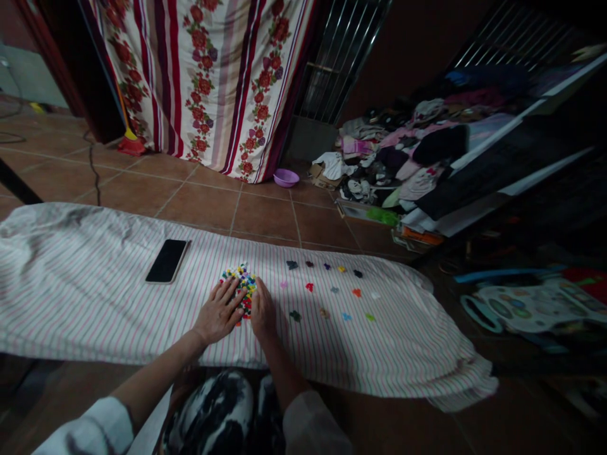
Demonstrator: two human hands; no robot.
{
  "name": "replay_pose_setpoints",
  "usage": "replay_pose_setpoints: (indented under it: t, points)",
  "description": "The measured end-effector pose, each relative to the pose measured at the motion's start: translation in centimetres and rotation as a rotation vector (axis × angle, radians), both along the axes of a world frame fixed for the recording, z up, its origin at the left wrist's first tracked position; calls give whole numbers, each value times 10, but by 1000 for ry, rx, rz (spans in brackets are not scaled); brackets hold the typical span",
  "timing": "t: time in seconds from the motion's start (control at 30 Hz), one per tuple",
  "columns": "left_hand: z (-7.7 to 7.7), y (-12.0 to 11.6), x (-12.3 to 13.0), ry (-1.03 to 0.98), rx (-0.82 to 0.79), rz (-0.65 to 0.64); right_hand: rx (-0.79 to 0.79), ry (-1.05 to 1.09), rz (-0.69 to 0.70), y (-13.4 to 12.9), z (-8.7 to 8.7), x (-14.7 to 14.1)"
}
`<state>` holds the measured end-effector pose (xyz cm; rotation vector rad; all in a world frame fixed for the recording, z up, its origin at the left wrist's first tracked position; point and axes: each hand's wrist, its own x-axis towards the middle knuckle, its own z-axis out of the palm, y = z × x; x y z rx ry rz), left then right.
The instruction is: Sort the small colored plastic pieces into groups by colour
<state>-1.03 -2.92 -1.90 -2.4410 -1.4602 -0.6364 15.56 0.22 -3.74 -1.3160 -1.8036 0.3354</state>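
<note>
A mixed pile of small bead-like pieces in many colours lies on a striped cloth. My left hand rests flat over the left side of the pile, fingers spread. Against the pile's right side stands my right hand, its fingers stretched and held edge-on. Both hands partly hide the pieces. To the right, small single-colour groups sit in rough rows, among them a red group, an orange group, a dark green group and a light green group.
A phone with a dark screen lies left of the pile. Beyond the cloth-covered surface are a tiled floor, a purple basin, a floral curtain and a heap of clothes. A plastic toy-like panel is at the right.
</note>
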Motion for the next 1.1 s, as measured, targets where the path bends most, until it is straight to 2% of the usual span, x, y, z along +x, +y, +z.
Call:
replay_pose_setpoints:
  t: [0.23,0.43,0.67,0.8,0.93,1.1]
  points:
    - [-1,-16,9,35,17,5,-69,87,8,-2,6,2]
    - [-4,-1,8,11,15,75,-82,114,23,-1,9,1]
    - [-4,19,7,-5,7,58,-54,94,-9,1,6,2]
    - [-5,23,5,-55,-11,74,-8,40,42,-1,9,4]
    - [-9,15,5,-80,2,39,26,-12,78,-2,12,4]
    - [-7,-7,8,-77,-3,-9,61,-88,99,-3,10,3]
